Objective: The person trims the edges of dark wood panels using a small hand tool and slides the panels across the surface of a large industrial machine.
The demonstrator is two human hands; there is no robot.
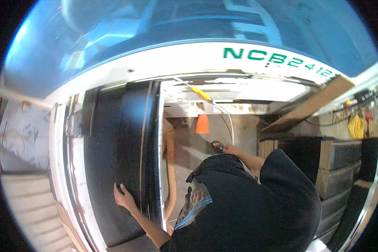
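My left hand (124, 198) rests with fingers apart on long, dark boards (113, 168) lying side by side on a white-edged machine bed to my left. A thin pale line runs along the length between two of the boards. My right arm is bent in front of my body, and my right hand (228, 149) hangs low near my foot. Its fingers are too small and blurred to read, and I see nothing in its grip.
Ahead stands a white machine with a blue window (189, 29). A yellow-handled tool (201, 93) hangs over an orange cone-shaped piece (202, 124). A ribbed tan hose (171, 176) runs beside the bed. Stacked dark boards (340, 155) and a slanted brown board (311, 103) are at my right.
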